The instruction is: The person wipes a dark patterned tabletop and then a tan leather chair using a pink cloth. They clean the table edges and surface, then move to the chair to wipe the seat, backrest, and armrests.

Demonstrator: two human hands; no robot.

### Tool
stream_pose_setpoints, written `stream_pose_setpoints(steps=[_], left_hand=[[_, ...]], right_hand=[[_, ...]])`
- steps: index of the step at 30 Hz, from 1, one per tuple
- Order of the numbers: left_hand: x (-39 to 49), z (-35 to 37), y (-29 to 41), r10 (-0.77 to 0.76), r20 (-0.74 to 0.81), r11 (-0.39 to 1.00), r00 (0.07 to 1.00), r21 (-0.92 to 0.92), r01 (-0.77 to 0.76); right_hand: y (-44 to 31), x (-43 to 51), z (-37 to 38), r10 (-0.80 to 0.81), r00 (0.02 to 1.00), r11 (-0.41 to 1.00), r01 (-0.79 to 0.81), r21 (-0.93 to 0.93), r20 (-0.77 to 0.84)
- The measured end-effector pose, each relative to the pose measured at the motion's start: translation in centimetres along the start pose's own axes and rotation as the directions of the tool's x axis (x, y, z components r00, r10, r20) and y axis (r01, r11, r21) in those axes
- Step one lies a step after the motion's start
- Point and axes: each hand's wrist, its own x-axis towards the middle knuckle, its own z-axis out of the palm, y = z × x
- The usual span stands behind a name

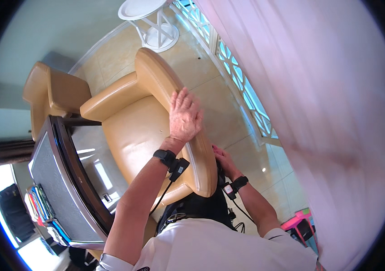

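Note:
A tan leather armchair (pixel 134 132) stands before me, its padded backrest nearest my body. My left hand (pixel 185 115) lies palm down on the rounded top of the backrest, fingers extended and slightly spread, a little blurred. My right hand (pixel 225 161) is low at the outer back side of the same backrest; its fingertips are partly hidden, so its hold cannot be made out. Each wrist wears a black strap with a small cabled box. The seat of the chair has a small mark on it.
A dark table (pixel 85 172) with a glossy surface adjoins the seat, with folded cloths (pixel 41 206) at its far side. Another tan armchair (pixel 67 89) stands beyond. A white round side table (pixel 160 35) is near the wall. A pale curtain (pixel 318 101) and lattice railing (pixel 243 81) line the right.

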Motion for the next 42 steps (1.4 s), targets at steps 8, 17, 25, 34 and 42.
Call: stream_pose_setpoints(steps=[8,17,25,34,42], left_hand=[[-8.3,-5.3,5.6,-0.181,0.059,0.858,0.982,-0.479,0.187],[-10.5,-7.0,5.7,-0.104,-0.073,0.878,0.992,-0.476,0.057],[-11.9,-2.6,6.3,-0.448,-0.086,0.755,0.890,-0.569,0.326],[-9.3,0.9,5.4,-0.724,-0.214,0.591,0.656,-0.682,0.430],[-3.7,2.2,-0.8,-0.783,-0.262,0.530,0.564,-0.755,0.385]], right_hand=[[-13.6,-4.1,10.9,-0.474,0.874,0.849,0.421,-0.320,-0.107],[-13.4,-3.0,14.6,-0.557,0.809,0.412,0.463,-0.785,0.185],[-15.5,-6.4,16.4,-0.179,0.944,0.711,0.319,-0.627,0.277],[-16.6,2.7,17.0,-0.522,0.691,-0.196,0.474,-0.859,0.500],[-19.6,13.7,19.9,-0.498,0.755,-0.282,0.325,-0.903,0.427]])
